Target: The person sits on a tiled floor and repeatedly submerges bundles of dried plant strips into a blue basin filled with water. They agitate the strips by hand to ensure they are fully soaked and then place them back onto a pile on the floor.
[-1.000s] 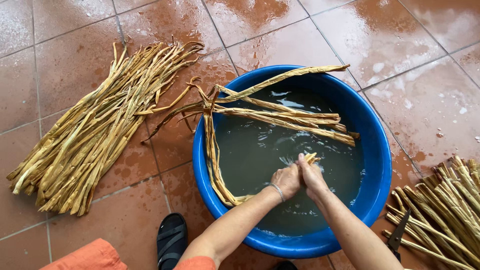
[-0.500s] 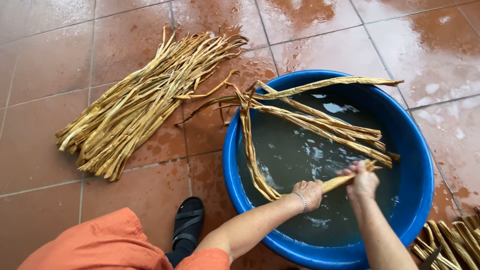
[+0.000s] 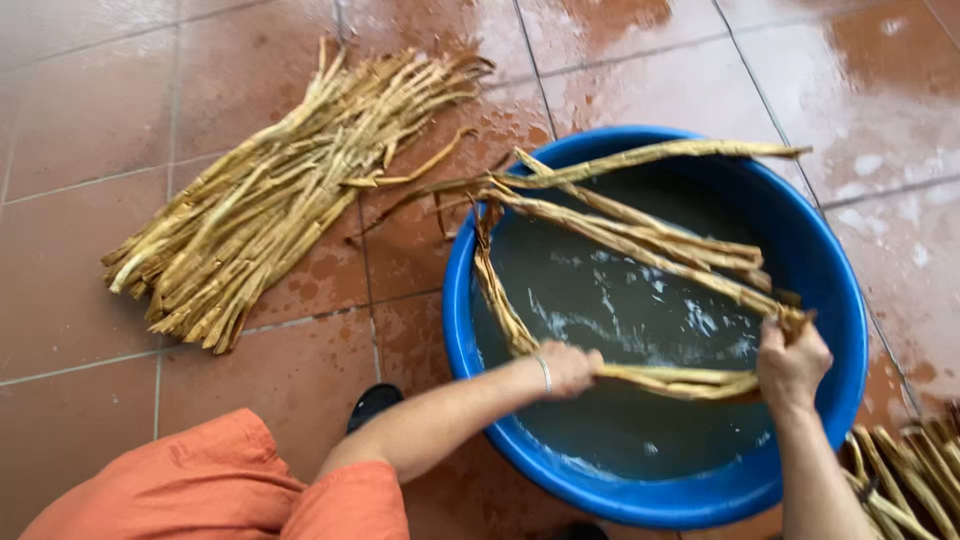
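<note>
Blue basin [image 3: 800, 250] on wet red tiled floor [image 3: 90, 120], part filled with murky water [image 3: 620, 320]; all places below given from the basin.

Left hand [image 3: 568, 368] over the near-left water, fingers closed around one end of a pale fibrous strip [image 3: 680, 380]. Right hand [image 3: 792, 365] at the near-right rim, fist shut on the other end of the same strip. Strip stretched level between both hands, just above the water, not sunk. A bangle [image 3: 545, 372] on the left wrist.

A second ago both hands pressed together mid-water; half a second ago starting to part with the strip between them; now well apart, strip pulled out to full length and raised. Likely meaning: rubbing under water over, the piece being drawn taut and lifted clear, perhaps to strip off water or check it.

More strips [image 3: 640, 235] draped across the basin from far-left rim to right rim, one curling down the left inner wall. Large dry-looking pile [image 3: 270, 190] on the floor to the left, apart from the basin. Another bundle [image 3: 915, 470] at the near right, touching distance unclear. Orange cloth [image 3: 200, 485] and a black sandal [image 3: 375, 402] at near left.
</note>
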